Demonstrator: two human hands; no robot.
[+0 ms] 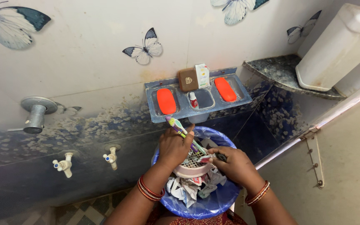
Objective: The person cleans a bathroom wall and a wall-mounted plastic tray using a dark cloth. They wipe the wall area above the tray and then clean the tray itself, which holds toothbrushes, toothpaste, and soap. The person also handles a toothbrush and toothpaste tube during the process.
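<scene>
At lower centre, the left hand [172,146] grips a bunch of coloured plastic toothbrushes [181,132] while the right hand [234,163] pinches a small item over a pink slotted plastic basket [193,165], above the blue-lined waste bin [213,201] of crumpled paper. This looks like sorting; steady holding matters.

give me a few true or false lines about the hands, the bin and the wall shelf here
1. The left hand holds toothbrushes. True.
2. The bin has a red liner. False: the liner is blue.
3. Two orange soap bars lie on the wall shelf. True.
4. The right hand rests on a tap. False: it is over the bin, at a small basket.
</scene>
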